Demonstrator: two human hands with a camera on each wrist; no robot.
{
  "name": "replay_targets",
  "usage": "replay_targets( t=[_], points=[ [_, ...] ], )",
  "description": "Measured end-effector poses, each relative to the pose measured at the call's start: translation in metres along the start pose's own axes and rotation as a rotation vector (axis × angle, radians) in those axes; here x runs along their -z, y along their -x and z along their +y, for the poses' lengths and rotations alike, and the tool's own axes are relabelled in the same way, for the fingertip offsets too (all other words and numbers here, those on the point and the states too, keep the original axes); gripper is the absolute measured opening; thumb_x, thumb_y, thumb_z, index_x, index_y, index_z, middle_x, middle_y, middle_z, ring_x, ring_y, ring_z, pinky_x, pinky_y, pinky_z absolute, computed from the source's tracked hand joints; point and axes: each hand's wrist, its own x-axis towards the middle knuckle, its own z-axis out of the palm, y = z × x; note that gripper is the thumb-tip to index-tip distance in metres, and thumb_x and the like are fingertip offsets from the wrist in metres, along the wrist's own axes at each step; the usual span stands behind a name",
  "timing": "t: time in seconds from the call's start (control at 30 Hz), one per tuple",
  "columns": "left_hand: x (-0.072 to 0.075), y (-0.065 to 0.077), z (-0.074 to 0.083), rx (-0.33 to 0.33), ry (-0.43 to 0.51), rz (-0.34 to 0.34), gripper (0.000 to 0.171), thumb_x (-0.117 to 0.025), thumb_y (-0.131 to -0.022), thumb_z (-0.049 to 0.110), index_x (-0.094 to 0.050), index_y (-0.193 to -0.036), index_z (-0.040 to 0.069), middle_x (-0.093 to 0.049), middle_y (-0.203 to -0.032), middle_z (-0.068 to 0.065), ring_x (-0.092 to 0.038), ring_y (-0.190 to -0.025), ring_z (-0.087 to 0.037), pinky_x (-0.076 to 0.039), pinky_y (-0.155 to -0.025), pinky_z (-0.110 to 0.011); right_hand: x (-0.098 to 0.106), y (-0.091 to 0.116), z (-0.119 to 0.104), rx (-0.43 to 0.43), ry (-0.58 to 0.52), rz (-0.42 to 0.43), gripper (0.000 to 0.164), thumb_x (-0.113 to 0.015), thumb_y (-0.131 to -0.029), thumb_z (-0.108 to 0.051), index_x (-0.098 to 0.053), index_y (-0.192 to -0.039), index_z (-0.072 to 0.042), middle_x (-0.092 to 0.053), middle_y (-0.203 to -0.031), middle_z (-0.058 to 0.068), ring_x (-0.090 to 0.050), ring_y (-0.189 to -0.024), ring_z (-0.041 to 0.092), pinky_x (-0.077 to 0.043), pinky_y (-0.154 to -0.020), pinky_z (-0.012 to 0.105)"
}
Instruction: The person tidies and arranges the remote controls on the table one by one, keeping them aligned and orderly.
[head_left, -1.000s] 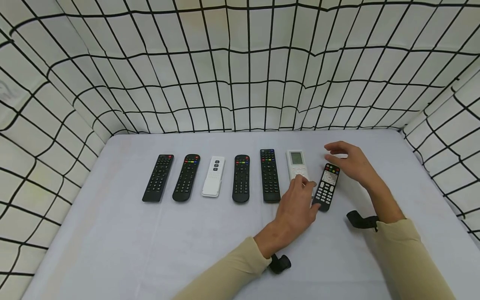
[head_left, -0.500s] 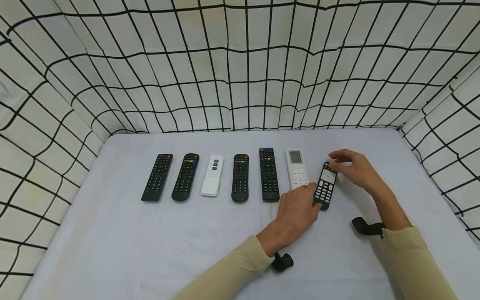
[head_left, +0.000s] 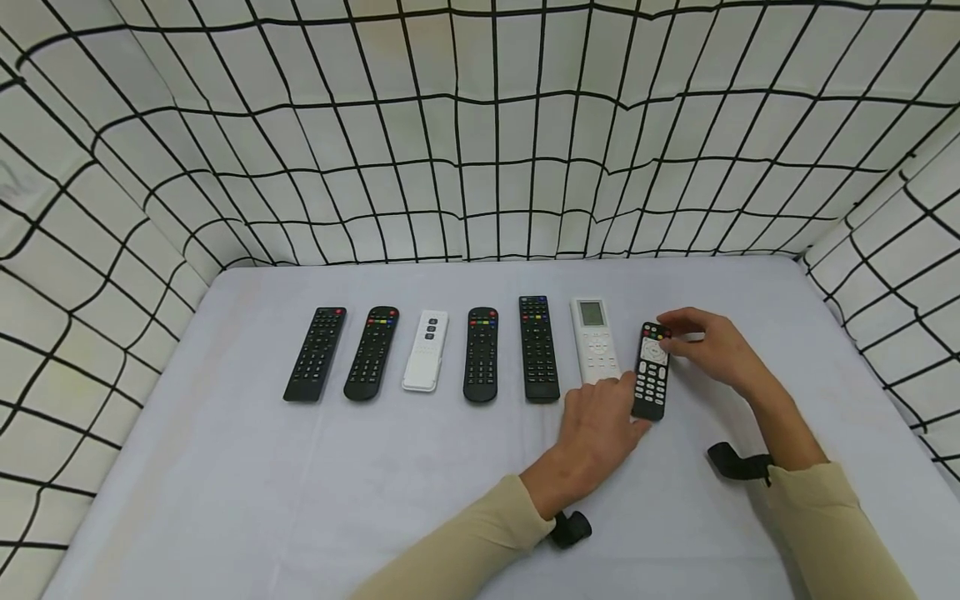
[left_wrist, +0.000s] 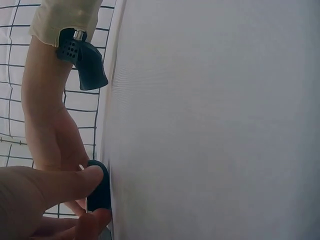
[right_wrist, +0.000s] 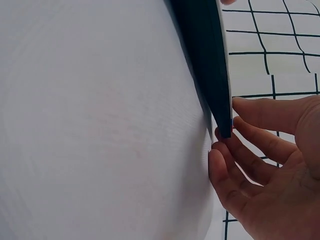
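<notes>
A black remote control [head_left: 651,379] with white buttons is at the right end of a row, both hands on it. My left hand [head_left: 596,433] pinches its near end; in the left wrist view the thumb [left_wrist: 75,187] lies against that dark end, fingers on the other side. At the far end my right hand [head_left: 712,350] pinches it, thumb on the face. The right wrist view shows the remote's tapered tip [right_wrist: 207,65] between thumb and fingers, sloping over the white cloth. Left of it lies a white air-conditioner remote [head_left: 592,333] with a screen, its near end partly behind my left hand.
Further left, spaced side by side, lie a long black remote [head_left: 538,350], a rounded black remote [head_left: 481,354], a white remote [head_left: 425,350] and two more black remotes [head_left: 371,354]. A black grid net [head_left: 480,167] surrounds the white-covered table [head_left: 375,500] at back and sides.
My right hand has come down onto the remote's far end and its thumb now meets the face. The remote has turned straighter, in line with the row. My left hand shifted slightly right.
</notes>
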Motion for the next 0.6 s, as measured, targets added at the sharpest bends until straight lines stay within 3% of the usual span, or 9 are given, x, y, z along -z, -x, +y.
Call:
replay_targets(
  t=[0.3,0.6],
  points=[
    [-0.003,0.0009,-0.0014,-0.028,-0.02,0.005,0.03,-0.083,-0.09,0.036,-0.073,-0.112,0.018,-0.074,-0.094,0.006,-0.072,-0.076,-0.01,-0.046,-0.052,-0.024,-0.0035,0.0012,0.0022,0.011,-0.004,0.002,0.05,-0.069,-0.101,-0.022,-0.056,-0.144,-0.002,-0.062,-0.136,0.028,-0.06,-0.128,0.049,-0.052,-0.098,0.052],
    [-0.0042,0.0006,0.0004,-0.025,0.026,0.01,0.031,-0.081,-0.091,0.035,-0.072,-0.116,0.018,-0.074,-0.098,0.005,-0.071,-0.077,-0.009,-0.047,-0.053,-0.023,0.0005,0.0033,0.0046,0.003,-0.029,0.03,0.048,-0.07,-0.1,-0.019,-0.057,-0.144,-0.003,-0.061,-0.141,0.025,-0.061,-0.127,0.04,-0.048,-0.087,0.023]
  ],
)
